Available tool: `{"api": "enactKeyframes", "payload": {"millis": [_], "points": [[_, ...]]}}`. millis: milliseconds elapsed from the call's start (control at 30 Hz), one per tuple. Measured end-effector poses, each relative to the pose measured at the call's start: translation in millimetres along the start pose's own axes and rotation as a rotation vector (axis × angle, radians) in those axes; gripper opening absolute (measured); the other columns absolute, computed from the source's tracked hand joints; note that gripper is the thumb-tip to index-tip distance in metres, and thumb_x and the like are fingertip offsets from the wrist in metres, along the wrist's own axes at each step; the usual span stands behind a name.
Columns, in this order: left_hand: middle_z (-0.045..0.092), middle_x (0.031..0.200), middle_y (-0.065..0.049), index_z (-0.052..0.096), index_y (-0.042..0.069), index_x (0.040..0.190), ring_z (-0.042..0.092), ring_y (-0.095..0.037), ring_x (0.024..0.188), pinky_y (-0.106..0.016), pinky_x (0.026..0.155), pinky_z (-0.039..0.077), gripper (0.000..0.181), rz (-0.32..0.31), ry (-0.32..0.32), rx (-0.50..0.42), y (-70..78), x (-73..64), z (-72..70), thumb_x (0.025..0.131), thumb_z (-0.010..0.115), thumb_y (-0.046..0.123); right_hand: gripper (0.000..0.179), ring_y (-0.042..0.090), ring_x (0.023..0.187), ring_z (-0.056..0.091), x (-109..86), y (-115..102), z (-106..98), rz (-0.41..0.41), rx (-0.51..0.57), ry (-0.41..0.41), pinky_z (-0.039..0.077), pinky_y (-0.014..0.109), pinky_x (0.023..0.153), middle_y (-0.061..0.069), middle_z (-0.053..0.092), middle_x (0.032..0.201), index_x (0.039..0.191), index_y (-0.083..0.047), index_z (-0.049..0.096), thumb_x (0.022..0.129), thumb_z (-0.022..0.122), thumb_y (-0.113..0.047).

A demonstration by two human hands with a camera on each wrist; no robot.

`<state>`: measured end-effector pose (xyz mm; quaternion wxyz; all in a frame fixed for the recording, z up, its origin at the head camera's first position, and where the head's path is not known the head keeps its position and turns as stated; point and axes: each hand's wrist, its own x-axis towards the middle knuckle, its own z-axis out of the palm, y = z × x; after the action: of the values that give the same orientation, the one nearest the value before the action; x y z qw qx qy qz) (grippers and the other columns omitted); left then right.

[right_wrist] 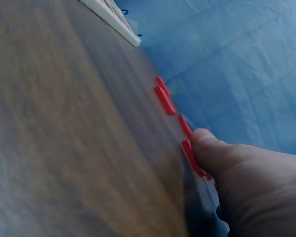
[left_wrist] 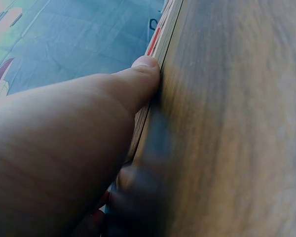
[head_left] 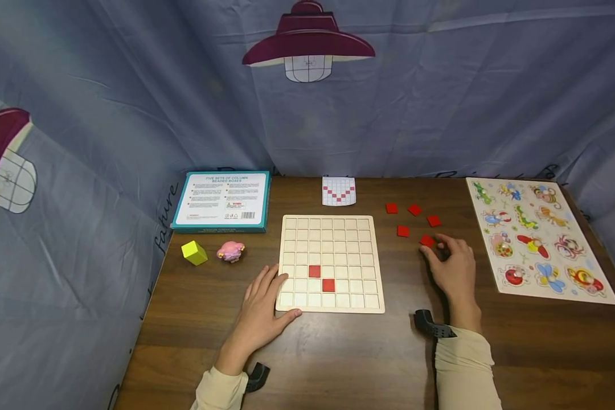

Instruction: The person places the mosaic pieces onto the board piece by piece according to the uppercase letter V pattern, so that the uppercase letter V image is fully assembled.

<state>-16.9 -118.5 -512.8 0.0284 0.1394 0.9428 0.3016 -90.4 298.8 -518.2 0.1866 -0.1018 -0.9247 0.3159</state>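
Pale wooden square grid board (head_left: 356,253), centre of the head frame, flat on the brown wood-grain table (head_left: 359,353). Two small flat red square tiles (head_left: 328,285) sit in its cells, lower middle, corner to corner on a diagonal. White paper card printed with a red V on a grid (head_left: 339,191) is just above the board, top centre, in plain sight of the person; probably there for reference, as the two tiles echo part of the V.

Left hand (head_left: 260,312), lower centre-left: relaxed, fingers loosely extended over the board's left edge, thumb at the lower edge. Grasps nothing; likely steadying the board, hence the light touch on two sides.

Right hand (head_left: 453,267), right of centre: thumb and forefinger part-bent, tips at the nearest loose red tile (head_left: 427,241). Right wrist view has the thumb up against a tile; can't tell if the pinch has closed. The other four loose red tiles (head_left: 402,231) lie spaced apart just beyond, presumably for easy picking.

Blue-edged white cardboard box (head_left: 222,199), yellow cube (head_left: 195,253) and pink figurine (head_left: 230,251) at left, wooden insect puzzle (head_left: 543,239) far right: untouched, apparently set aside.
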Motion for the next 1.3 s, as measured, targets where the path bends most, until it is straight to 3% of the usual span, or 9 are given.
{"api": "enactKeyframes", "payload": {"millis": [167, 500, 767, 1067, 1300], "points": [[0.032, 0.166, -0.013, 0.046, 0.012, 0.151, 0.023, -0.037, 0.156, -0.066, 0.119, 0.025, 0.082, -0.002, -0.002, -0.001, 0.6, 0.0, -0.8, 0.086, 0.077, 0.052, 0.038, 0.045, 0.107, 0.052, -0.2, 3, 1, 0.05, -0.051, -0.044, 0.039, 0.055, 0.095, 0.024, 0.063, 0.104, 0.118, 0.003, 0.069, 0.092, 0.077, -0.024], [0.032, 0.166, -0.013, 0.047, 0.012, 0.15, 0.023, -0.037, 0.156, -0.066, 0.119, 0.025, 0.082, -0.011, -0.012, -0.001, 0.7, -3.1, -1.3, 0.085, 0.078, 0.051, 0.035, 0.048, 0.109, 0.052, -4.1, 5, -1, 0.011, -0.054, -0.11, 0.039, 0.057, 0.097, 0.026, 0.063, 0.108, 0.123, 0.003, 0.067, 0.094, 0.074, -0.016], [0.031, 0.166, -0.012, 0.046, 0.012, 0.151, 0.023, -0.036, 0.156, -0.064, 0.119, 0.026, 0.082, -0.007, -0.01, 0.017, -0.5, -0.1, 0.2, 0.086, 0.078, 0.052, 0.028, 0.048, 0.102, 0.052, -3.9, 7, 3, -0.056, -0.052, -0.051, 0.039, 0.058, 0.093, 0.026, 0.061, 0.099, 0.114, 0.007, 0.066, 0.095, 0.072, -0.012], [0.031, 0.166, -0.011, 0.046, 0.013, 0.151, 0.023, -0.035, 0.156, -0.062, 0.12, 0.025, 0.082, -0.01, -0.02, 0.018, -1.1, -0.6, -1.1, 0.086, 0.078, 0.051, 0.029, 0.046, 0.102, 0.052, -3.6, -3, 6, -0.088, 0.04, 0.005, 0.038, 0.057, 0.092, 0.024, 0.056, 0.096, 0.116, 0.008, 0.064, 0.094, 0.071, -0.009], [0.031, 0.167, -0.011, 0.045, 0.013, 0.151, 0.022, -0.035, 0.156, -0.063, 0.12, 0.024, 0.082, -0.014, -0.019, 0.007, -1.4, -1.7, 0.7, 0.085, 0.078, 0.05, 0.029, 0.043, 0.097, 0.051, -7.2, -24, 14, -0.176, 0.062, -0.041, 0.039, 0.054, 0.086, 0.024, 0.057, 0.095, 0.117, 0.009, 0.064, 0.094, 0.072, -0.008]]}}
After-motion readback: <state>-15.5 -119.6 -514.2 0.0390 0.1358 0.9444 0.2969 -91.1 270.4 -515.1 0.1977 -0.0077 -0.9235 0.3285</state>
